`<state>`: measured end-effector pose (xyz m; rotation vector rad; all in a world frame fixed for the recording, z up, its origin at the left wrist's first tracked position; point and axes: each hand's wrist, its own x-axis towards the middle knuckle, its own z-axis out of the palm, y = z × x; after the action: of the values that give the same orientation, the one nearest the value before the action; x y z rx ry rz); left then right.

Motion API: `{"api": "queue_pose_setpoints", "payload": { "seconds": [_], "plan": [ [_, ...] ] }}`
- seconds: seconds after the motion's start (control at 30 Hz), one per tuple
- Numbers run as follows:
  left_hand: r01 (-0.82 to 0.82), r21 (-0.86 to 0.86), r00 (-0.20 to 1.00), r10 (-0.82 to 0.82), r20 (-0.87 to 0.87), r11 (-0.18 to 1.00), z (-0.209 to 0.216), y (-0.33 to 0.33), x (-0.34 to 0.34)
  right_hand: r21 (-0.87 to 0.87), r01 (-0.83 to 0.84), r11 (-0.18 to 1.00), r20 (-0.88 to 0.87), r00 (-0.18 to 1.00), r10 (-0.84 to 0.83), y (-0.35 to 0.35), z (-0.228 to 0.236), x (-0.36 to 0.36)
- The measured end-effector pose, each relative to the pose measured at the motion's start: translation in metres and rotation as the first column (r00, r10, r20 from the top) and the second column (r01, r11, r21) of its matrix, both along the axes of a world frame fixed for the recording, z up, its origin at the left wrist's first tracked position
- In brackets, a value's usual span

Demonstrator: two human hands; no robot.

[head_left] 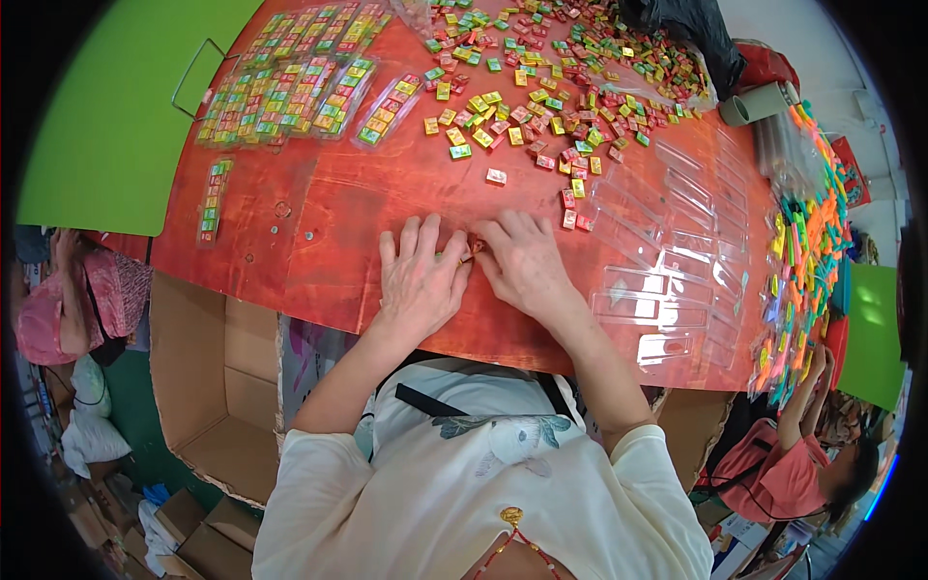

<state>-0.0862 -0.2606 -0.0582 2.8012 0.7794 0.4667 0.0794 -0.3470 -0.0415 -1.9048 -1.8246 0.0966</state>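
Observation:
My left hand [421, 274] and my right hand [524, 263] meet over the near middle of the red table [338, 203]. Their thumbs and forefingers close on a small red box [474, 247], mostly covered by the fingers. The other fingers of my left hand lie bent on the tabletop. Beyond my hands is a loose heap of tiny red, yellow and green boxes [580, 121], with one red-and-white box [496, 177] lying apart. To the right are overlapping clear plastic trays [667, 300] with long slots.
Clear trays filled with little boxes [280, 101] lie in rows at the far left, one filled strip [213, 201] nearer. A black bag [691, 34], grey roll [759, 103] and bright-coloured plastic pieces [807, 242] line the right. A carton [208, 367] stands below; people sit either side.

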Motion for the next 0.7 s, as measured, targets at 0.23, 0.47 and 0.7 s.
{"api": "queue_pose_setpoints", "payload": {
  "seconds": [0.23,0.47,0.7],
  "plan": [
    [0.017,-0.009,0.996,-0.016,0.085,1.000,-0.008,-0.001,-0.007,-0.083,0.009,0.996,-0.006,1.000,-0.009,-0.007,0.001,-0.002],
    [0.026,-0.068,0.996,-0.020,0.092,0.997,-0.005,-0.004,-0.001,-0.049,0.104,0.993,-0.038,0.994,-0.106,-0.038,0.012,0.017],
    [0.044,-0.012,0.994,-0.042,0.098,0.999,-0.014,-0.005,0.001,-0.063,0.154,0.986,0.030,0.988,-0.152,-0.043,0.003,0.012]
  ]
}}
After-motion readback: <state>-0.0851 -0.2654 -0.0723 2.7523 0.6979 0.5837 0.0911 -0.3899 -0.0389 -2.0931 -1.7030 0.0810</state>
